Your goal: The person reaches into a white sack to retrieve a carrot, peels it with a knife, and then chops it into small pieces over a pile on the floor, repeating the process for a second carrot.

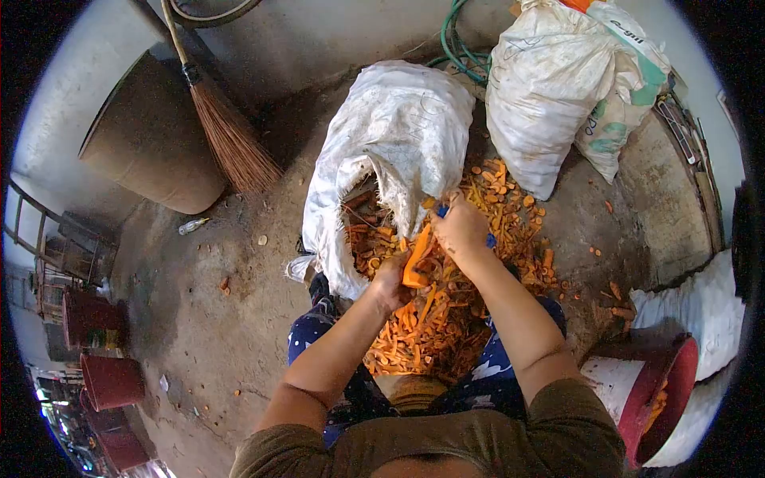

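Observation:
My left hand [392, 280] is closed around the lower end of a peeled orange carrot [417, 259], which points up and away from me. Close at the carrot's upper end, my right hand [462, 227] is wrapped round a blue-handled tool [442, 211]; its working end is hidden by the fingers. Below both hands, a heap of carrot peelings and cut ends [414, 327] spreads between my knees. A white woven sack [398, 107] lies just beyond, its torn mouth facing me, with carrots [358, 215] inside.
Full white sacks [542, 95] stand at the back right, near a green hose [453, 36]. A red bucket [669, 382] with orange pieces is at my right. On the left are a broom [231, 135], a large drum [155, 135] and red tubs [111, 381]. Scraps dot the concrete floor.

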Demonstrator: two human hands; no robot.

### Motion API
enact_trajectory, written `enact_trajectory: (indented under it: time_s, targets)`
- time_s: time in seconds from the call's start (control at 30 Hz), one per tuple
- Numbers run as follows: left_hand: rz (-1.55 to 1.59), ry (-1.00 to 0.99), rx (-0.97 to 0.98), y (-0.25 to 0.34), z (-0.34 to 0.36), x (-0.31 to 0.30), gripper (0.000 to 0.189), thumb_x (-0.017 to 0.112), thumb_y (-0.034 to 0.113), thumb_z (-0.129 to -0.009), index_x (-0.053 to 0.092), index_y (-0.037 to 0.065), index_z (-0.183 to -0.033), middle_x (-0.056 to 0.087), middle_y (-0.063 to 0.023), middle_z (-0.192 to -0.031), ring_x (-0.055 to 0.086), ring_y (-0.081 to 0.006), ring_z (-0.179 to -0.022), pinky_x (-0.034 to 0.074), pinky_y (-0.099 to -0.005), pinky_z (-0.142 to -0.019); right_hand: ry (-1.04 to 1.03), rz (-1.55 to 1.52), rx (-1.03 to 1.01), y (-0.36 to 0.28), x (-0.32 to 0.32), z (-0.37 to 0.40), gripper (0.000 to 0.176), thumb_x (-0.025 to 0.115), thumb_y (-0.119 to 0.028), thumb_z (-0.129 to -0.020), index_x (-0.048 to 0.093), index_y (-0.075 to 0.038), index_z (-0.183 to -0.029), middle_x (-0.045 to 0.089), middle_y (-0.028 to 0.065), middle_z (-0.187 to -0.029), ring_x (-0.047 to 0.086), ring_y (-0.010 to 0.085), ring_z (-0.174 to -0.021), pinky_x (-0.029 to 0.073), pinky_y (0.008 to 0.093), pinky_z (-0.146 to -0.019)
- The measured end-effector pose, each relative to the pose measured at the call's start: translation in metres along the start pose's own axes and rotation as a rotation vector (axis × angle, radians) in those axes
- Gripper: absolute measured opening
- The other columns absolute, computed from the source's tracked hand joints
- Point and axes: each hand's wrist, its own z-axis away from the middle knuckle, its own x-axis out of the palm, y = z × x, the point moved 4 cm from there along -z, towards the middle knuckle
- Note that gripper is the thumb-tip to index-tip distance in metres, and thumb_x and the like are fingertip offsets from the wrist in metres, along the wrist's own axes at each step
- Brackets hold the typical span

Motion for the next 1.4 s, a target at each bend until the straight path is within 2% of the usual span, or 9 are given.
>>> enact_trajectory:
  time_s: [0.17,0.23,0.3,0.37,0.5,0.63,0.77,1.03,1.4]
  targets:
    - [-0.026,0.012,0.009,-0.002,0.012,0.019,0.033,0.029,0.03,-0.093,0.047,0.005,-0.107,0.056,-0.0069,-0.076,0.055,-0.0191,-0.058,0.05,-0.0353,-0.053,-0.123,0.149,0.063,0.002,0.004,-0.004,0.044,0.062,-0.036,-0.072,0.053,-0.001,-0.096,0.06,0.0159,-0.07,0.059,0.0322,-0.065,0.047,0.0398,-0.058]
    - [-0.106,-0.025,-0.049,-0.008,0.011,0.015,0.028,0.035,0.03,-0.092,0.046,0.007,-0.103,0.056,-0.0051,-0.076,0.056,-0.0183,-0.062,0.046,-0.0314,-0.046,0.039,0.163,0.08,0.021,-0.004,-0.014,0.045,0.061,-0.037,-0.073,0.052,0.0,-0.098,0.061,0.016,-0.073,0.06,0.0312,-0.067,0.048,0.0388,-0.058]
    - [-0.121,-0.207,-0.099,-0.011,0.012,0.012,0.03,0.037,0.03,-0.091,0.047,0.004,-0.102,0.057,-0.0073,-0.079,0.057,-0.0181,-0.064,0.048,-0.0309,-0.051,0.024,0.188,0.334,0.075,-0.003,-0.042,0.042,0.057,-0.039,-0.077,0.056,-0.001,-0.094,0.063,0.0141,-0.073,0.062,0.0278,-0.067,0.048,0.0404,-0.055]
    - [-0.115,0.036,-0.03,-0.005,0.023,0.014,0.031,0.039,0.028,-0.091,0.048,0.001,-0.102,0.058,-0.0085,-0.082,0.058,-0.0181,-0.067,0.049,-0.0305,-0.055,-0.035,-0.008,0.568,0.097,-0.028,-0.041,0.041,0.057,-0.039,-0.077,0.059,0.002,-0.086,0.063,0.0146,-0.073,0.062,0.0283,-0.068,0.049,0.0409,-0.058]
    - [-0.126,-0.15,-0.043,0.008,0.023,0.006,0.031,0.038,0.026,-0.09,0.049,0.0,-0.105,0.059,-0.0083,-0.085,0.058,-0.0182,-0.069,0.05,-0.0321,-0.06,0.036,0.053,0.503,0.085,-0.032,-0.041,0.042,0.059,-0.035,-0.076,0.055,0.004,-0.091,0.061,0.0187,-0.076,0.06,0.0318,-0.073,0.047,0.0425,-0.064]
    - [-0.01,0.046,-0.045,0.007,0.011,-0.004,0.032,0.035,0.027,-0.091,0.047,0.001,-0.104,0.058,-0.0085,-0.085,0.058,-0.0193,-0.064,0.05,-0.0349,-0.057,0.046,-0.095,0.26,0.053,-0.027,-0.036,0.044,0.061,-0.033,-0.074,0.051,0.004,-0.097,0.06,0.0217,-0.081,0.059,0.0356,-0.078,0.046,0.0431,-0.069]
    - [-0.097,-0.113,-0.023,0.012,0.027,0.015,0.033,0.034,0.028,-0.091,0.046,0.001,-0.104,0.058,-0.0097,-0.086,0.058,-0.0203,-0.064,0.05,-0.0348,-0.056,0.051,-0.055,0.193,0.025,-0.035,-0.023,0.045,0.061,-0.033,-0.074,0.051,0.001,-0.1,0.059,0.0205,-0.088,0.059,0.0334,-0.08,0.047,0.0429,-0.07]
    - [-0.366,-0.027,-0.024,0.013,0.034,0.004,0.043,0.04,0.032,-0.089,0.041,0.005,-0.122,0.056,-0.0112,-0.105,0.059,-0.0197,-0.086,0.049,-0.0326,-0.071,0.145,0.162,0.498,0.093,-0.046,-0.047,0.042,0.057,-0.036,-0.077,0.053,0.0,-0.1,0.06,0.0213,-0.088,0.059,0.0347,-0.081,0.046,0.0437,-0.068]
    - [-0.84,0.052,0.277,0.02,0.027,0.01,0.045,0.052,0.032,-0.086,0.048,-0.003,-0.114,0.056,-0.012,-0.101,0.052,-0.0162,-0.088,0.042,-0.0263,-0.076,-0.065,0.237,0.271,0.043,-0.033,-0.036,0.051,0.058,-0.037,-0.075,0.05,0.001,-0.108,0.062,0.0174,-0.086,0.061,0.0288,-0.078,0.049,0.0384,-0.067]
